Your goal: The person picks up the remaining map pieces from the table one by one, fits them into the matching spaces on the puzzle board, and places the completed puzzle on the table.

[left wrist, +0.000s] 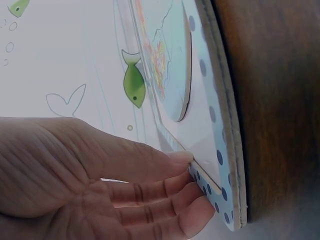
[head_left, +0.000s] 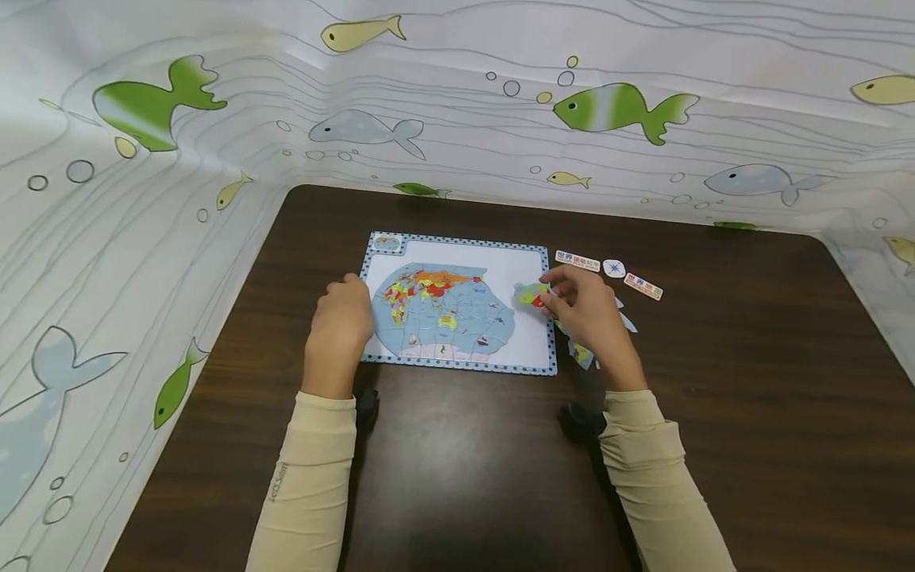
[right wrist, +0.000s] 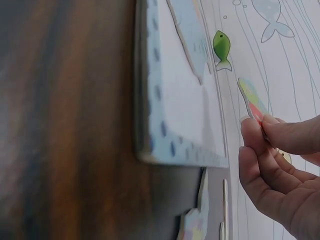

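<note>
A world-map jigsaw puzzle lies on the table in a white puzzle board (head_left: pixel 532 318) with a blue dotted border. The assembled map (head_left: pixel 465 318) fills the board's left and middle; white backing shows at the upper right. My left hand (head_left: pixel 341 322) grips the board's left border, its thumb (left wrist: pixel 180 157) on the edge and its fingers curled alongside. Between thumb and fingertips, my right hand (head_left: pixel 586 306) pinches a puzzle piece (head_left: pixel 527 295) coloured blue, green and red. It is held up over the board's right side, as the right wrist view shows.
Loose puzzle pieces (head_left: pixel 581 355) lie right of the board, partly hidden under the right hand. Two printed label strips (head_left: pixel 577 260) and a small compass piece (head_left: pixel 613 268) are at the board's upper right. A fish-patterned curtain (head_left: pixel 472 87) surrounds the dark table (head_left: pixel 750 381).
</note>
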Demonstrator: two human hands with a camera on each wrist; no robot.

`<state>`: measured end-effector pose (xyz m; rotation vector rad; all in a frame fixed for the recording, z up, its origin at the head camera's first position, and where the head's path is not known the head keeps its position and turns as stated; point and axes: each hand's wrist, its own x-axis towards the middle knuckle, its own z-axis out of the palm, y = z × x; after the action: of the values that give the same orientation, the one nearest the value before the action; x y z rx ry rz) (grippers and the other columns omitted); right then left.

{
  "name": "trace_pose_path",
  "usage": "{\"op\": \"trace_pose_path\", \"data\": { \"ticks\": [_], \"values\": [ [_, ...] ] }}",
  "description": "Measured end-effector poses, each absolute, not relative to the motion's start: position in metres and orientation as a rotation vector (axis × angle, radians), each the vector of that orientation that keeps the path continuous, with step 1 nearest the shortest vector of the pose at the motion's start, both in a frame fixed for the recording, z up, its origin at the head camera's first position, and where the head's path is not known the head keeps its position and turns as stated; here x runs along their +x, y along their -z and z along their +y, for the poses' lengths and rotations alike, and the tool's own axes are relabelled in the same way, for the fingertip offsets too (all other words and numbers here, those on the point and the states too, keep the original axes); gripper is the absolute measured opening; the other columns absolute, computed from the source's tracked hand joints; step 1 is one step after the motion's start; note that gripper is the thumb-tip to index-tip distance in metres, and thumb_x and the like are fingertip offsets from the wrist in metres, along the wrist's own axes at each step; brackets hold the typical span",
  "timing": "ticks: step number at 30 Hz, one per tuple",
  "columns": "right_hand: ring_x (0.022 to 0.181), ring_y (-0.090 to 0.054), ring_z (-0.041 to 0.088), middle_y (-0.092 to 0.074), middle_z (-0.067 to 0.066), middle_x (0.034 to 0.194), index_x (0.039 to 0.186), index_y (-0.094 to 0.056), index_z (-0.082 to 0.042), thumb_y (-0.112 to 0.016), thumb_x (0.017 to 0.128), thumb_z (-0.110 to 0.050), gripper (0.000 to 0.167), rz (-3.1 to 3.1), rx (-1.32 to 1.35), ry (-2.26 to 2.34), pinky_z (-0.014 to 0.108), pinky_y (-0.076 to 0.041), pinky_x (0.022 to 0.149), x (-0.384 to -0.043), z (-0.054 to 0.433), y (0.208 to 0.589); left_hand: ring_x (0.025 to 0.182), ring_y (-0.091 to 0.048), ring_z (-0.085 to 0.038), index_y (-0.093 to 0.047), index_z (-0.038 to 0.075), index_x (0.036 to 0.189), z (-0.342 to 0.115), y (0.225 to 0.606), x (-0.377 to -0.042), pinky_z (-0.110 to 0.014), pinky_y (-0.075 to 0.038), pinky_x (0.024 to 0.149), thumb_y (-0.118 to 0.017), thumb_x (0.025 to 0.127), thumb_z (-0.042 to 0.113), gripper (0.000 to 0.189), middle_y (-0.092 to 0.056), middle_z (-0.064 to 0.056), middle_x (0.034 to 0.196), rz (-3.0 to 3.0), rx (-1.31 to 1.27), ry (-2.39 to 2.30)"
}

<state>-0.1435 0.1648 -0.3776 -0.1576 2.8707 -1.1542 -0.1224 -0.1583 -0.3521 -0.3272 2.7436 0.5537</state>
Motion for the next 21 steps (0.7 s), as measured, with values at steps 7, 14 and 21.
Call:
{"op": "trace_pose_path", "data": {
  "ticks": [7, 14, 21],
  "values": [
    [0.09, -0.077, 0.033, -0.076, 0.022, 0.1, 0.125, -0.072, -0.002, -0.072, 0.102, -0.007, 0.023, 2.865, -0.153, 1.172, 0.028, -0.052, 0.068, -0.152, 0.155, 0.373, 0.114, -0.063, -0.054, -0.037, -0.021, 0.146, -0.16, 0.352, -0.123, -0.059, -0.059, 0.092, -0.056, 0.101, -0.003, 0.052, -0.053, -0.044, 0.13, 2.713, -0.34, -0.573],
    [0.09, -0.078, 0.033, -0.076, 0.022, 0.102, 0.125, -0.072, -0.002, -0.071, 0.103, -0.007, 0.023, 2.837, -0.135, 1.166, 0.029, -0.051, 0.068, -0.154, 0.151, 0.371, 0.114, -0.063, -0.054, -0.037, -0.021, 0.146, -0.16, 0.354, -0.123, -0.059, -0.059, 0.091, -0.057, 0.1, -0.004, 0.053, -0.053, -0.044, 0.131, 2.706, -0.338, -0.579],
    [0.086, -0.076, 0.031, -0.078, 0.023, 0.103, 0.123, -0.069, 0.001, -0.072, 0.102, -0.009, 0.023, 2.843, -0.135, 1.171, 0.028, -0.051, 0.067, -0.157, 0.146, 0.372, 0.113, -0.065, -0.054, -0.038, -0.022, 0.146, -0.16, 0.351, -0.121, -0.06, -0.06, 0.091, -0.054, 0.101, -0.004, 0.051, -0.054, -0.045, 0.131, 2.741, -0.328, -0.578]
  ]
}}
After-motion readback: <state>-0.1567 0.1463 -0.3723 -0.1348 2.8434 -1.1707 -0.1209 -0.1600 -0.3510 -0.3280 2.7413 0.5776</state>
